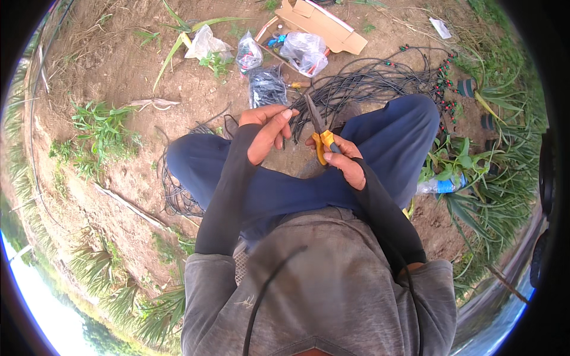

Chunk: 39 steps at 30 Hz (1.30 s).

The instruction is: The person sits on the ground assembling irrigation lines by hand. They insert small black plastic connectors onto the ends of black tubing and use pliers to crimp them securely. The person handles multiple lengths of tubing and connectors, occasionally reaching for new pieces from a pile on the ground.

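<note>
Black cables (362, 83) sprawl at one o'clock; our left hand (265, 134) pinches, contents unclear.
Our right hand (349, 167) grips the pliers (321, 128), nearer at one o'clock; we'd best line them up squarely before squeezing.

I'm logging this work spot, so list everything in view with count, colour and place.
Pliers: one, yellow-handled, centre
Cardboard box: one, brown, top centre
Clear plastic bags: two, one in the box, one left of it
Black-filled bag: one, below the box
Whitish plastic bag: one, upper left
Yellow-handled tool: one, below the box
Cables: uncounted, black, mostly beyond the knees
Bottle: one, blue-labelled, right
Scrap: one, white, upper right
Plants: uncounted, green, both sides
Trousers: one pair, blue
Shirt: one, grey
Sleeves: two, black
Left hand: one, bare, left of pliers
Right hand: one, bare, holding pliers
</note>
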Each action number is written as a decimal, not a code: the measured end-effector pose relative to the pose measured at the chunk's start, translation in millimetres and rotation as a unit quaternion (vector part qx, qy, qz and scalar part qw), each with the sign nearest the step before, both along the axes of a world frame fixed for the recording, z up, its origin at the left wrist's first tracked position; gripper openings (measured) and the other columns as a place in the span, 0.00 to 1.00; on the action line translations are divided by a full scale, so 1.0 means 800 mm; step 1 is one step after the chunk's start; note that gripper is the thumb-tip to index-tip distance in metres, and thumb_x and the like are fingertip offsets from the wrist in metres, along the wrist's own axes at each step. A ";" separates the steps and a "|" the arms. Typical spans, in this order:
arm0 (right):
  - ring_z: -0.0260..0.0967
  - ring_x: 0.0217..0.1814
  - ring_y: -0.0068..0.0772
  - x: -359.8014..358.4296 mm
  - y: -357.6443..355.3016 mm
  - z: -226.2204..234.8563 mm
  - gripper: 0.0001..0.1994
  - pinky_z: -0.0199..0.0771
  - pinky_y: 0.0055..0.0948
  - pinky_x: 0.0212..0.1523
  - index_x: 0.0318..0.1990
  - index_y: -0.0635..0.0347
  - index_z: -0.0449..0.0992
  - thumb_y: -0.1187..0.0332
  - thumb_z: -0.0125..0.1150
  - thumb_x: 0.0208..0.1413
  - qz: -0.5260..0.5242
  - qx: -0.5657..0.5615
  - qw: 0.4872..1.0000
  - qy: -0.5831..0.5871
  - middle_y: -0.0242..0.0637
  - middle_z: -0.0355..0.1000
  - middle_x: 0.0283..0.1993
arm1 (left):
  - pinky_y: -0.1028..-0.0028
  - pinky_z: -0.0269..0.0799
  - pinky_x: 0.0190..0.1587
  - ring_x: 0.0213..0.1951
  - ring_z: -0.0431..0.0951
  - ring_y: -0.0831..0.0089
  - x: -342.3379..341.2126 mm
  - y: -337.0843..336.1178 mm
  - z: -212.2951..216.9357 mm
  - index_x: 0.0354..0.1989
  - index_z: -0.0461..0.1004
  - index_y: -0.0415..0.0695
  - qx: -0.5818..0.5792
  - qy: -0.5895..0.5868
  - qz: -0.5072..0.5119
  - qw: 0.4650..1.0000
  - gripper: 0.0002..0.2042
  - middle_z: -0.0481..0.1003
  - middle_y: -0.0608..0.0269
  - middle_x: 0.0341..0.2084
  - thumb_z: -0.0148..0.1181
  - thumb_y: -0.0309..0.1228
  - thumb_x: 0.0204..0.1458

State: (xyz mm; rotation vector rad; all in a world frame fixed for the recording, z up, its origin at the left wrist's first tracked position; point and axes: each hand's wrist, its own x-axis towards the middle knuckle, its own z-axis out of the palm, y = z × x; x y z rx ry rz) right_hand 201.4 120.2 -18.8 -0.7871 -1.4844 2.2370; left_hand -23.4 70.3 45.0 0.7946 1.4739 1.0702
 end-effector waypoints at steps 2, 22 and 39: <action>0.60 0.50 0.21 0.006 -0.005 0.011 0.26 0.58 0.22 0.50 0.56 0.66 0.69 0.61 0.54 0.51 0.013 -0.038 0.999 -0.029 0.32 0.67 0.50 | 0.82 0.63 0.21 0.17 0.67 0.82 0.005 -0.008 -0.008 0.42 0.77 0.34 0.001 -0.002 -0.003 1.000 0.13 0.72 0.65 0.19 0.53 0.32 0.60; 0.63 0.43 0.30 0.018 -0.010 0.002 0.14 0.62 0.26 0.45 0.45 0.67 0.69 0.70 0.54 0.51 0.061 0.155 0.986 -0.027 0.38 0.64 0.44 | 0.81 0.62 0.19 0.15 0.67 0.84 0.010 -0.031 -0.018 0.40 0.78 0.35 -0.060 0.011 -0.063 0.996 0.12 0.72 0.67 0.17 0.54 0.32 0.58; 0.66 0.43 0.32 0.051 -0.050 0.027 0.35 0.65 0.29 0.47 0.64 0.62 0.55 0.75 0.57 0.45 0.110 0.104 0.983 -0.107 0.38 0.67 0.40 | 0.83 0.63 0.23 0.20 0.71 0.83 0.018 -0.056 -0.030 0.45 0.77 0.36 -0.086 -0.185 -0.189 0.961 0.16 0.75 0.67 0.22 0.50 0.37 0.63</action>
